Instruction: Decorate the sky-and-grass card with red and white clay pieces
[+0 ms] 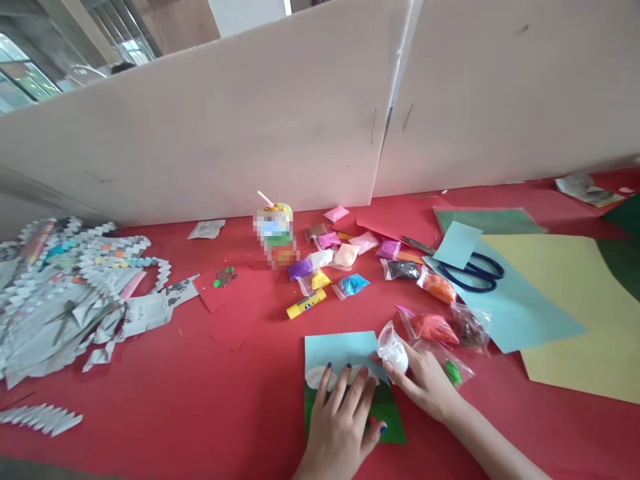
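My left hand (341,412) lies flat with fingers spread over a picture card (337,344) with a light blue top and a green bottom. White cloud-like shapes (314,377) show on the card, partly hidden under those fingers. A small red bit peeks out near my left thumb. My right hand (429,381) is closed on a clear bag of white modelling clay (394,353) at the card's upper right edge. Just beyond that hand lie bags of red clay (433,328) and green clay (453,372).
Several small clay bags (352,285) and a yellow glue stick (306,304) lie beyond the card. Dark blue scissors (473,272) rest on blue paper (525,317). Yellow paper (565,273) is at right, a paper-scrap heap (95,287) at left. A white partition (225,133) stands behind.
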`<state>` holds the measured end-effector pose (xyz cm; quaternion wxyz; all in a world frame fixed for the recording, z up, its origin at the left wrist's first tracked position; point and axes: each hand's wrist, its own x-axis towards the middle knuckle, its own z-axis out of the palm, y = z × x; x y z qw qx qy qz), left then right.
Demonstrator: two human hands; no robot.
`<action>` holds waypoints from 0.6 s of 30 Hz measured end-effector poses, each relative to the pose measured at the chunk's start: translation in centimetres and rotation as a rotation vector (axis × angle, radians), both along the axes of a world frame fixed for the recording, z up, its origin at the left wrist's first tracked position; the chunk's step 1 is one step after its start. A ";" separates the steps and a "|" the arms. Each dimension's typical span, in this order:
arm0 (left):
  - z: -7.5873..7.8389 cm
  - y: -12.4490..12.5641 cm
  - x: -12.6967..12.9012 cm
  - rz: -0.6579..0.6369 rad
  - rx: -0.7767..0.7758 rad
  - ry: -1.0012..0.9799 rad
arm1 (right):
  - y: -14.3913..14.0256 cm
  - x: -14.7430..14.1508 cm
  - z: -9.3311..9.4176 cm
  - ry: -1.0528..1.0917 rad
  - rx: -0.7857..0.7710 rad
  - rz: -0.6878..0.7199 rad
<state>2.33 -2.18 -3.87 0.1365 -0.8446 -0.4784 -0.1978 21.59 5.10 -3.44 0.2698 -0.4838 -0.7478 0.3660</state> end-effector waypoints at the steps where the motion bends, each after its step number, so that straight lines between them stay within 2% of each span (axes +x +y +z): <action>1: 0.0 0.0 0.0 -0.007 -0.002 -0.011 | 0.0 0.0 0.0 -0.001 0.001 -0.004; 8: -0.1 0.1 0.4 -0.025 -0.033 -0.167 | 0.3 0.2 0.0 -0.012 -0.020 0.010; 12: 0.2 0.3 0.4 -0.025 -0.118 -0.242 | 0.4 0.4 -0.2 -0.025 -0.029 -0.002; 18: 0.4 0.7 0.4 -0.019 -0.131 -0.189 | 0.6 0.7 -0.1 -0.042 -0.061 0.000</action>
